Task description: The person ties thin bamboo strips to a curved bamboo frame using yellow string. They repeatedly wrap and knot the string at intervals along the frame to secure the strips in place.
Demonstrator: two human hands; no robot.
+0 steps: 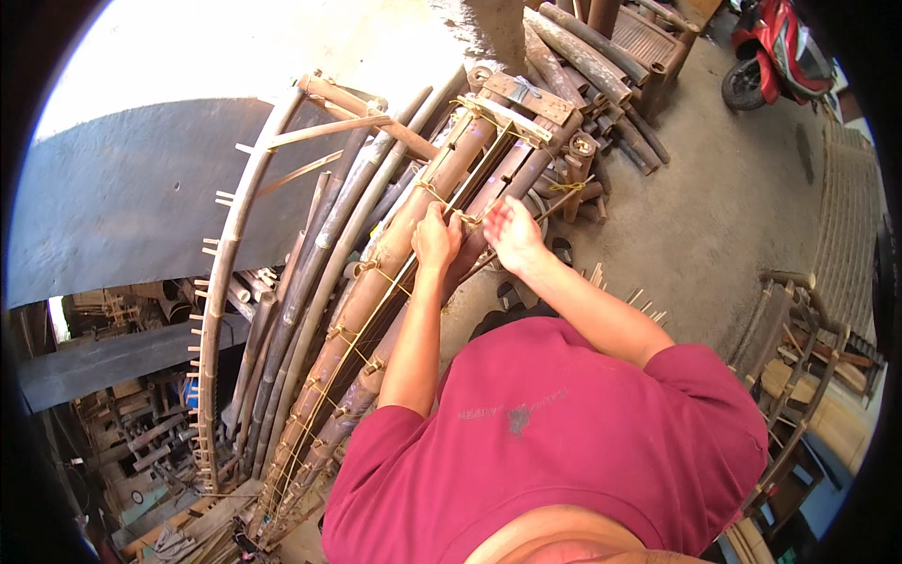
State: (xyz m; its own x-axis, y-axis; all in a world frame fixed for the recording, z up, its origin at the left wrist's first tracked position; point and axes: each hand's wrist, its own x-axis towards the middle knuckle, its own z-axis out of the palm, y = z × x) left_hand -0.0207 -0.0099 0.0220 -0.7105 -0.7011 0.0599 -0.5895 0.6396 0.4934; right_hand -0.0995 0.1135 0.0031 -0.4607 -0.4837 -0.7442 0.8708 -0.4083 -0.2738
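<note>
Two long brown bamboo poles [383,258] run side by side from the upper middle to the lower left, with thin strips lengthwise between them. Yellowish cord [430,191] is wrapped round them at intervals. My left hand [437,237] is closed at the left pole, its fingertips pinching at a cord loop between the poles. My right hand [513,235] hovers by the right pole with its fingers apart and palm turned toward the left hand; nothing shows in it. A wooden block [532,97] caps the poles' far end.
Left of the poles stand several loose bamboo lengths [324,246] and a curved pole with pegs [233,246]. More bamboo is piled [587,56] at the far right. A red motorbike [772,47] stands at the upper right; a bamboo rack [789,329] is at the right.
</note>
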